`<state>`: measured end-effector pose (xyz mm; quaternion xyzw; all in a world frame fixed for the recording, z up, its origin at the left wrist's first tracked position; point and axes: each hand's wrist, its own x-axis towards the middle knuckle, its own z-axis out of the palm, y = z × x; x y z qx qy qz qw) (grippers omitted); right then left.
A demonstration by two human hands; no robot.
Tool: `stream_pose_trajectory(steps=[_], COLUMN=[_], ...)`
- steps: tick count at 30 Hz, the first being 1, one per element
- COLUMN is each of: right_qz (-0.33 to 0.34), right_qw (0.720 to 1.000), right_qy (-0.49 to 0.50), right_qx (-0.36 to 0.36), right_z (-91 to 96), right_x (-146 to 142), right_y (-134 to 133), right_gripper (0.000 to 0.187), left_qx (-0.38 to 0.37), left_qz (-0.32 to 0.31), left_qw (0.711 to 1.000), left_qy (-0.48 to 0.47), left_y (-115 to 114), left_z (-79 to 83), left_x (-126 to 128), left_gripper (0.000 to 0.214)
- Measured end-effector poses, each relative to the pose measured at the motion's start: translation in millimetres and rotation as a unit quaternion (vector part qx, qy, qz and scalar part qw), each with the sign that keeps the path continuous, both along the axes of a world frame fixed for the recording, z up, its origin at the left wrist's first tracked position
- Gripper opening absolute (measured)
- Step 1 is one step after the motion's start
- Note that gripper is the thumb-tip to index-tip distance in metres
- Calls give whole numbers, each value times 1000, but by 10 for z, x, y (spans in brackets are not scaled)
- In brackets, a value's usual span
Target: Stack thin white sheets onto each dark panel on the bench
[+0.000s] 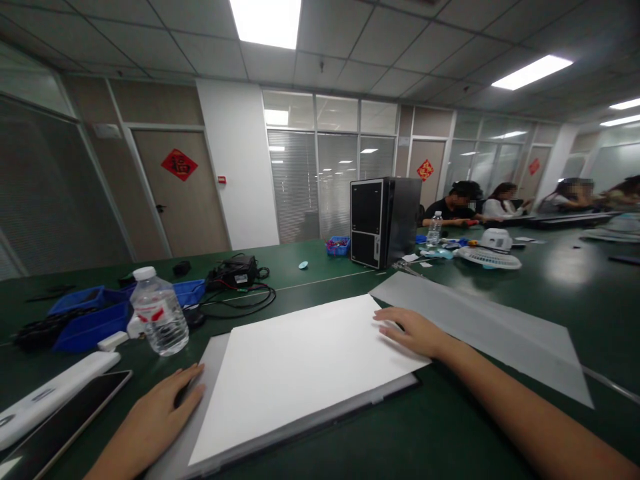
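A large white sheet (300, 373) lies before me on a flat grey panel (205, 387), whose left and front edges stick out from under it. My left hand (163, 410) rests at the panel's left edge, fingers stretched out and holding nothing. On the sheet's right side, my right hand (410, 331) lies with its fingers spread and touching the surface near the edge. Just beyond it, to the right, a translucent greyish sheet (480, 327) is flat on the table.
Left of me are a water bottle (157, 313), blue bins (95, 320), a tablet-like device (70, 420) and a long white device (55, 393). Black adapters with cables (237, 272) lie behind. A computer tower (383, 220) and white fan parts (493, 250) stand farther back; several people sit beyond.
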<state>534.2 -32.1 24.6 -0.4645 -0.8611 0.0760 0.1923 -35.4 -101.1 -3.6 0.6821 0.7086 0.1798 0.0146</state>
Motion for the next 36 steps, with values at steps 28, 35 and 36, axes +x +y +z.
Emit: stream_pose_trajectory(steps=[28, 35, 36], right_qz=[-217, -392, -390], right_qw=[971, 907, 906], right_qy=[-91, -151, -159], right_qx=[39, -30, -33], right_z=[-142, -280, -273], right_x=[193, 508, 509], right_y=[188, 239, 237], right_gripper=[53, 58, 55], left_qx=[-19, -27, -29], left_qz=[-16, -26, -28], left_qw=[1000, 999, 999], left_qy=[18, 22, 22], left_y=[63, 27, 17], left_z=[-125, -131, -134], left_x=[-108, -93, -83], left_gripper=[67, 70, 71])
